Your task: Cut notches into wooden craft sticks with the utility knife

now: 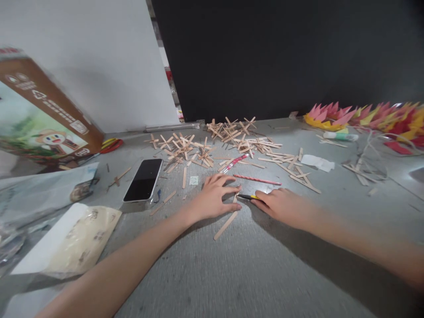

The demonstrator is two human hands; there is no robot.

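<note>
Grey tabletop, wooden stick lying slantwise near its middle, between the two hands. Left hand: palm down, fingers fanned, fingertips pressing the stick flat at its upper part. Right hand: closed around a black-and-yellow cutting tool, its dark tip meeting the stick by the left fingertips. Just beyond the tool, a red patterned pencil; past it a pink-and-white wrapper, beside a loose heap of sticks, many crossed. Left of the hands, a phone, screen dark, and a small pale square. Farther left, a cream-coloured packet and a brown printed box. Right side: crumpled white paper, a glue stick, pink and yellow pointed paper crowns near the black panel.
</note>
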